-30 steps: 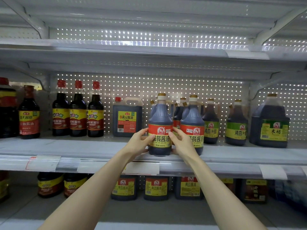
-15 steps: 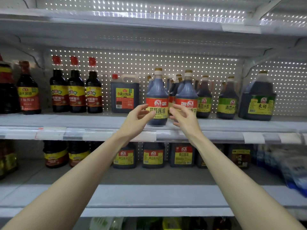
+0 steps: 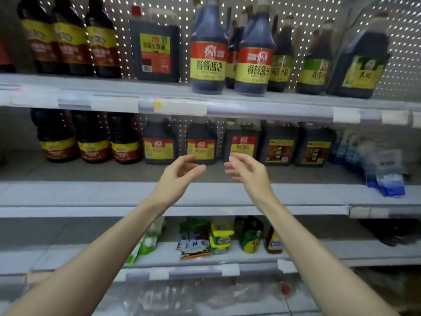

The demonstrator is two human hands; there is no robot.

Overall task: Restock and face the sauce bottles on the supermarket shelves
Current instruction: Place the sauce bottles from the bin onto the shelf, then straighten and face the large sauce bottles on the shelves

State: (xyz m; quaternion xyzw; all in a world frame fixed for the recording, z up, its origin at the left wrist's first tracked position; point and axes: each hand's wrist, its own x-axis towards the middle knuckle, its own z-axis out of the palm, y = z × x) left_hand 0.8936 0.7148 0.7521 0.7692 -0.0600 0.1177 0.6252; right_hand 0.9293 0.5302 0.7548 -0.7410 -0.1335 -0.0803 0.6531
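Two dark sauce bottles with red and yellow labels stand upright at the front edge of the upper shelf (image 3: 268,107): one on the left (image 3: 208,58), one on the right (image 3: 254,60), labels facing out. Below them, my left hand (image 3: 180,174) and my right hand (image 3: 247,171) hover in front of the middle shelf. Both have loosely curved fingers and hold nothing. Right behind the hands, set back on that shelf, stand square dark jugs with red and yellow labels (image 3: 201,144).
Red-capped bottles (image 3: 68,39) and a square jug (image 3: 155,49) fill the upper shelf's left; green-labelled bottles (image 3: 315,65) and a big jug (image 3: 360,65) its right. Round bottles (image 3: 91,137) sit middle left, blue packets (image 3: 385,172) at right. Small jars and pouches (image 3: 218,238) lie lower.
Both hands have let go of the two red-labelled bottles and dropped from the upper shelf to the middle shelf. The view has tilted down and come closer.
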